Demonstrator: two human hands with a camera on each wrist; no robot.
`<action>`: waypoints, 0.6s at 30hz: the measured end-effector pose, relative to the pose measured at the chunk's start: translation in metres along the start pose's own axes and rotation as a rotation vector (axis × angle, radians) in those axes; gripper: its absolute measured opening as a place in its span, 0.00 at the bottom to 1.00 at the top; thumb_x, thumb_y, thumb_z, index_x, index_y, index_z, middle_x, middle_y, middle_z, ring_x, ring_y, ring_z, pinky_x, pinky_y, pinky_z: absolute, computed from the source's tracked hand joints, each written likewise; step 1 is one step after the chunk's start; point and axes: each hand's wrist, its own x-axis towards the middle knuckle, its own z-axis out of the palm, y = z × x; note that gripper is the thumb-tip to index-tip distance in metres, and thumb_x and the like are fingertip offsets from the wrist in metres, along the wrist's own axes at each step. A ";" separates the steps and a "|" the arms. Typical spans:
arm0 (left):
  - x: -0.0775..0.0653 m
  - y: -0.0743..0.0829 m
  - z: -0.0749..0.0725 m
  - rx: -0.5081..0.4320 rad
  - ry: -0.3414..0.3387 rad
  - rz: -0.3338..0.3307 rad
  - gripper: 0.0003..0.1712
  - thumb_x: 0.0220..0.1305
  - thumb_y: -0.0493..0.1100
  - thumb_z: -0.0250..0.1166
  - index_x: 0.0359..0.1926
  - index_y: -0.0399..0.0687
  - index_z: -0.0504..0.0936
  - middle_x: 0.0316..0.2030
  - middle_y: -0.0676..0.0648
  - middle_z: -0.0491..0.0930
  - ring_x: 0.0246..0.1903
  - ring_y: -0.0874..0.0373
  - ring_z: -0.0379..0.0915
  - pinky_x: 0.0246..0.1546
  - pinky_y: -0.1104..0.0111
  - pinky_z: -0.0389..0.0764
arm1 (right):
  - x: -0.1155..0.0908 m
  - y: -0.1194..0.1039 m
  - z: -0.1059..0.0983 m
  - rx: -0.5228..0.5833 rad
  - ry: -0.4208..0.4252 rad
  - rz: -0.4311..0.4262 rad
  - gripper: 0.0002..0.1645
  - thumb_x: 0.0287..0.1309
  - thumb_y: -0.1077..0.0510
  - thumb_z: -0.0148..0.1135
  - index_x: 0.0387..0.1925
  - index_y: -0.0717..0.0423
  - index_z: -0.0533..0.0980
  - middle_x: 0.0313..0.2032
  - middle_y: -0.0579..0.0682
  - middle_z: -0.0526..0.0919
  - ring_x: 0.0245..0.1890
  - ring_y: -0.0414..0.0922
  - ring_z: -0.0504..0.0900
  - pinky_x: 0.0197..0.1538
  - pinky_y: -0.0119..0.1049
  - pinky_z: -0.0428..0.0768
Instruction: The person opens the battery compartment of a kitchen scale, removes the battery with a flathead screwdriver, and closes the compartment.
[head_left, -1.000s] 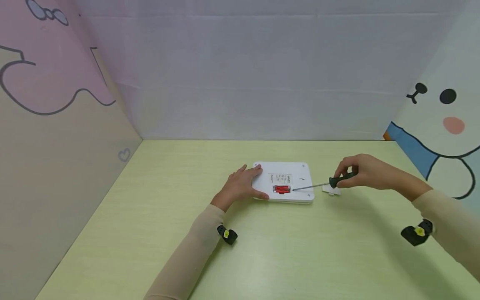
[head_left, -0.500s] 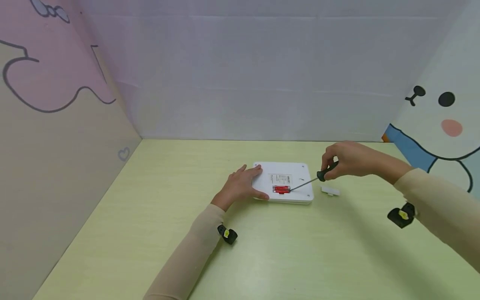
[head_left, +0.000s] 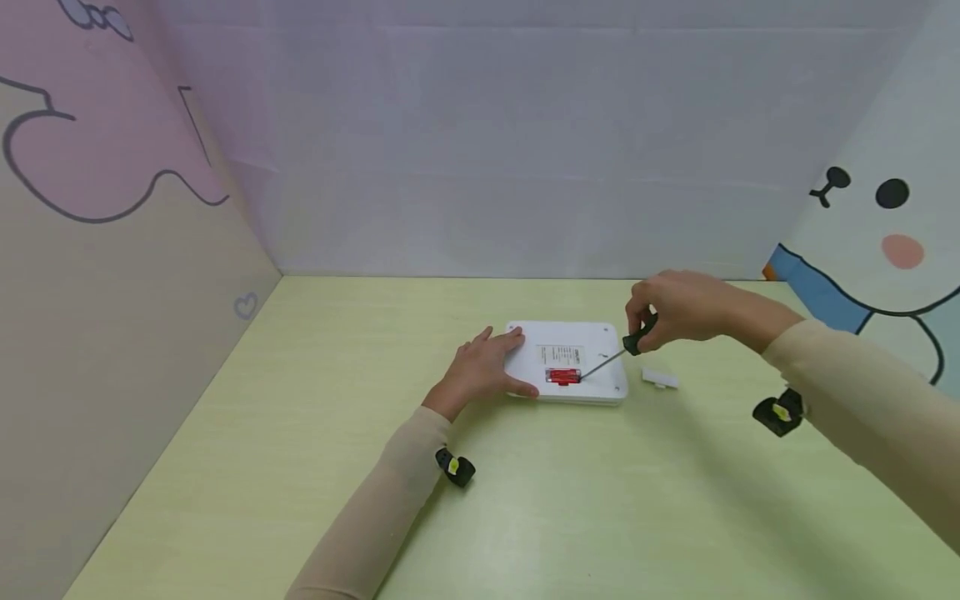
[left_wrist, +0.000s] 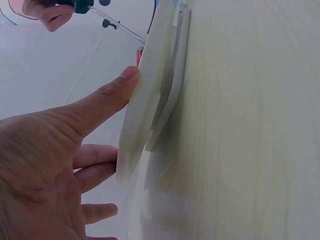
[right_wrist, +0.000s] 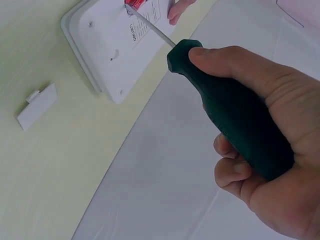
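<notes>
A flat white device (head_left: 596, 360) lies on the table with a printed label and small screw holes facing up. Red batteries (head_left: 563, 377) show in its uncovered compartment. My left hand (head_left: 480, 373) rests on the device's left end, thumb at the near edge, other fingers spread toward the far corner. In my right hand (head_left: 678, 307) I grip a screwdriver (right_wrist: 235, 110) by its dark green handle. The shaft slants down to the left, its tip at the right end of the batteries. Whether the tip touches a battery or the compartment edge, I cannot tell.
A small white battery cover (head_left: 660, 379) with a tab lies on the table, just right of the device. The pale yellow-green table (head_left: 390, 350) meets a whitish wall (head_left: 465, 150) at the back. Cartoon-printed panels flank it on both sides.
My right hand has moved left and away from me with the screwdriver, which stands steeper. Its tip has shifted slightly left onto the battery end. My left hand keeps its place.
</notes>
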 end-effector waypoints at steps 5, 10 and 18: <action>0.000 -0.001 0.001 -0.003 0.002 -0.004 0.59 0.43 0.64 0.77 0.74 0.56 0.60 0.75 0.56 0.56 0.76 0.45 0.42 0.73 0.45 0.48 | -0.002 0.012 0.007 0.055 0.010 0.004 0.05 0.50 0.52 0.74 0.27 0.41 0.83 0.29 0.40 0.77 0.31 0.40 0.73 0.33 0.36 0.70; 0.002 -0.004 0.003 -0.003 0.002 -0.002 0.59 0.44 0.64 0.77 0.74 0.56 0.61 0.75 0.56 0.56 0.76 0.45 0.42 0.73 0.45 0.48 | -0.008 0.028 0.019 0.150 0.049 -0.006 0.05 0.50 0.52 0.74 0.29 0.40 0.84 0.30 0.39 0.77 0.31 0.39 0.73 0.33 0.35 0.71; 0.005 -0.006 0.004 0.006 0.008 0.008 0.59 0.44 0.65 0.77 0.74 0.55 0.61 0.75 0.56 0.57 0.76 0.44 0.43 0.72 0.44 0.50 | -0.017 0.053 0.041 0.321 0.090 0.021 0.06 0.51 0.52 0.74 0.33 0.41 0.85 0.33 0.41 0.79 0.30 0.39 0.73 0.33 0.31 0.73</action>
